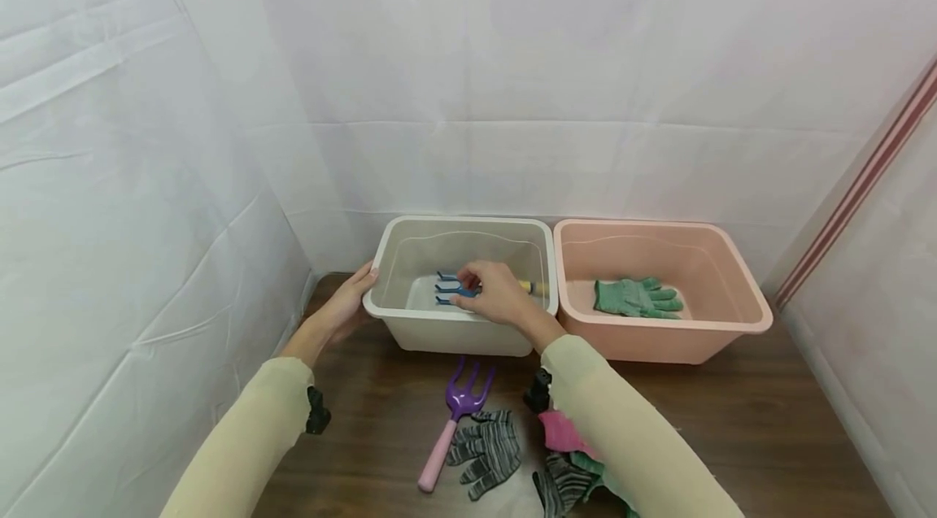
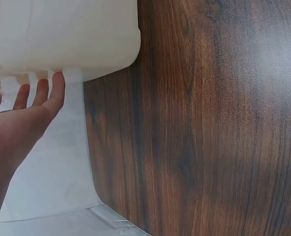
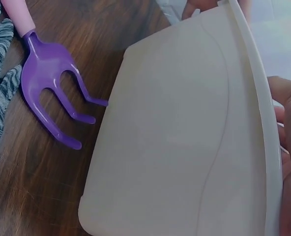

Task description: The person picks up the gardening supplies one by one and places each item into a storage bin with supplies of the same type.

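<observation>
My left hand (image 1: 348, 303) touches the left end of the white bin (image 1: 454, 331); in the left wrist view, the fingers of that hand (image 2: 30, 110) reach up to the bin's outer wall (image 2: 86, 34). Inside the bin lies a blue hand fork (image 1: 448, 289) with a yellow handle (image 1: 525, 286). Over the front rim reaches my right hand (image 1: 498, 293), its bent fingers and thumb apart above the fork, hiding its middle. From the right wrist, the bin wall (image 3: 165, 123) covers the fork and part of the right hand (image 3: 290, 128).
A pink bin (image 1: 659, 343) holding a green glove (image 1: 637, 298) stands to the right. In front lie a purple fork (image 1: 464, 398) with a pink handle and a striped grey glove (image 1: 494, 453). More gloves (image 1: 564, 481) lie partly beneath my right sleeve. White sheets hang behind and beside.
</observation>
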Tool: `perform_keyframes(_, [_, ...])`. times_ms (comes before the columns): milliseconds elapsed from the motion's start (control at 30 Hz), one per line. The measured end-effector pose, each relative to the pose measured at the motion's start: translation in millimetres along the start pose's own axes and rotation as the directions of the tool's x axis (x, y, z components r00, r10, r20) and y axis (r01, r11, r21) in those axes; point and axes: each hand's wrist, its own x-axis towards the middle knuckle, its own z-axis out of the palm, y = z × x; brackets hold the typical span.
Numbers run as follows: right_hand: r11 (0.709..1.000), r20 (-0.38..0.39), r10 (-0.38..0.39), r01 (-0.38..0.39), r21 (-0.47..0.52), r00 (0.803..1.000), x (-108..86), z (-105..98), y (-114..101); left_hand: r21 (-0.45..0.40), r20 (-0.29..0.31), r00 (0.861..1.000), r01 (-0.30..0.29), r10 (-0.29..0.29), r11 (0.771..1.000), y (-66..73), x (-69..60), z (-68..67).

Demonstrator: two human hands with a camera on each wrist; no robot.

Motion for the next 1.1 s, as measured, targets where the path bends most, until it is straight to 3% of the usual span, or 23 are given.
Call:
perform_keyframes(167, [0.995, -0.005, -0.079, 0.078, -0.058, 0.997, 1.5, -1.0, -2.1, -0.004, -0.007, 1.0, -0.005, 0.005, 1.0, -0.1, 0.8, 0.1])
perform_keyframes(333, [0.995, -0.03, -0.084, 0.083, -0.054, 0.996, -1.3, -4.8, -4.7, -0.005, 0.008, 1.0, -0.002, 0.002, 1.0, -1.0, 2.9, 2.2])
perform_keyframes(533, [0.993, -0.054, -0.07, 0.074, 0.088, 0.996, -6.1, -9.0, -13.9, -0.014, 0.017, 1.0, 0.002, -0.001, 1.0, -3.0, 6.1, 6.7])
perform_keyframes(700, [0.969, -0.04, -0.126, 0.131, 0.207, 0.991, -12.1, -13.2, -29.4, -0.015, 0.026, 1.0, -0.009, 0.009, 1.0, -4.3, 8.7, 7.3])
perform_keyframes(1100, [0.954, 0.052, -0.188, 0.169, 0.246, 0.981, -27.1, -7.1, -53.5, -0.011, 0.039, 0.999, -0.008, 0.008, 1.0, -2.9, 12.9, -3.4])
